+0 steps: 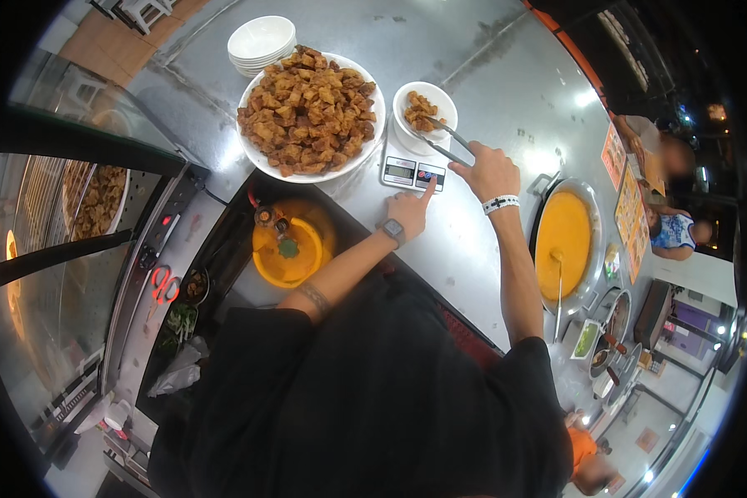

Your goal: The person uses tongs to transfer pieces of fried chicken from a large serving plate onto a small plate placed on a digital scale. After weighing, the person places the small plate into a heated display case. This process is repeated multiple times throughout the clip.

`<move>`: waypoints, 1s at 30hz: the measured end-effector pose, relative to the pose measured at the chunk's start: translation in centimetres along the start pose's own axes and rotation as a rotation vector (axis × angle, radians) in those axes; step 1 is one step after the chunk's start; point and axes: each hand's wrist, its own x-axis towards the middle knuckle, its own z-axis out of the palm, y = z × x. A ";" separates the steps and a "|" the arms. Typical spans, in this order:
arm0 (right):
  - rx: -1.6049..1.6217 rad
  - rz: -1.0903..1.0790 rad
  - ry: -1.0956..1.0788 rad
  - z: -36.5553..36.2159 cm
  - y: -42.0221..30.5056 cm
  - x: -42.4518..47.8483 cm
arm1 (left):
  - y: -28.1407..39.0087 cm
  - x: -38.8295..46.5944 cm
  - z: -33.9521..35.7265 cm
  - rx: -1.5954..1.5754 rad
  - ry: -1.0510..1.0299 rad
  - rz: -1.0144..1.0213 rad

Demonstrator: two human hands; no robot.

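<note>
My right hand (488,174) holds metal tongs (453,143), their tips at some fried meat pieces (421,110) in a white bowl (414,142). That bowl stands on a digital kitchen scale (398,173). My left hand (411,208), with a watch on the wrist, reaches an extended index finger to the scale's buttons; the other fingers are curled, and nothing shows in them. Left of the scale, a large white dish (373,134) is heaped with browned fried pieces (314,112). Several stacked white bowls (261,38) stand beside the dish.
A wide pan of orange sauce (563,239) with a ladle (559,299) stands at right, with pots beyond. A glass display case (93,140) is at left, red-handled scissors (164,284) near it. A yellow container (286,274) sits below the counter edge. Other people are at right.
</note>
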 end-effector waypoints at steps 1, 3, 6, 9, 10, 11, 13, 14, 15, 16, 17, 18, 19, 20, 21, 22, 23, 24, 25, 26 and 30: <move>-0.016 -0.018 0.024 0.2 0.0 0.0 | 0.1 0.0 -0.1 0.019 -0.008 -0.003; -0.035 -0.044 0.032 0.5 0.3 0.2 | 0.2 0.1 -0.1 0.061 -0.024 -0.011; -0.037 -0.059 -0.023 0.3 0.7 1.1 | 0.1 -0.1 0.1 0.062 0.008 0.002; -0.038 -0.073 -0.066 -0.7 0.7 1.6 | -0.1 0.1 0.2 0.021 0.015 -0.006; -0.045 -0.085 -0.060 -0.7 0.8 1.7 | -0.1 0.1 0.3 0.020 0.022 -0.003; -0.053 -0.098 -0.053 -0.8 0.8 1.8 | -0.1 0.0 0.4 0.019 0.030 -0.001; -0.069 -0.118 -0.071 -1.7 0.4 2.1 | -0.1 -0.1 0.4 0.022 0.035 -0.009; -0.077 -0.129 -0.079 -2.0 0.1 2.3 | -0.1 -0.1 0.3 0.026 0.034 -0.017; -0.073 -0.145 -0.073 -2.0 0.0 2.5 | 0.0 0.0 0.7 0.031 0.030 -0.016; -0.070 -0.161 -0.067 -1.9 -0.1 2.9 | 0.0 0.0 1.0 0.036 0.045 -0.003; -0.066 -0.176 -0.061 -1.8 -0.3 3.1 | -0.2 -0.1 1.4 0.041 0.059 0.011; -0.088 -0.182 -0.085 -1.4 -0.4 3.1 | -0.4 0.3 1.5 0.048 0.080 0.023; -0.119 -0.189 -0.088 -1.5 -0.5 3.6 | -0.2 0.8 0.4 0.014 0.035 0.009; -0.149 -0.195 -0.091 -1.8 -0.6 4.1 | 0.0 0.6 -0.4 -0.019 -0.012 -0.004; -0.161 -0.178 -0.106 -2.6 -1.4 3.9 | 0.1 0.1 -1.0 -0.059 -0.058 -0.032; -0.145 -0.173 -0.105 -2.7 -1.3 3.6 | 0.0 -0.2 -0.9 -0.064 -0.038 -0.032; -0.129 -0.168 -0.104 -2.9 -1.0 3.6 | 0.1 0.2 -1.0 -0.067 -0.024 -0.018; -0.092 -0.168 -0.096 -3.0 -0.6 3.6 | 0.2 0.0 -1.1 -0.069 -0.021 -0.009; -0.051 -0.177 -0.092 -2.9 0.2 3.8 | 0.0 -0.3 -0.8 -0.071 -0.021 -0.012; -0.008 -0.186 -0.089 -2.7 0.8 3.9 | 0.0 -0.5 -0.6 -0.029 0.019 -0.012; 0.285 -0.118 -0.227 -5.6 1.2 3.4 | 0.3 0.1 1.1 0.060 0.052 -0.033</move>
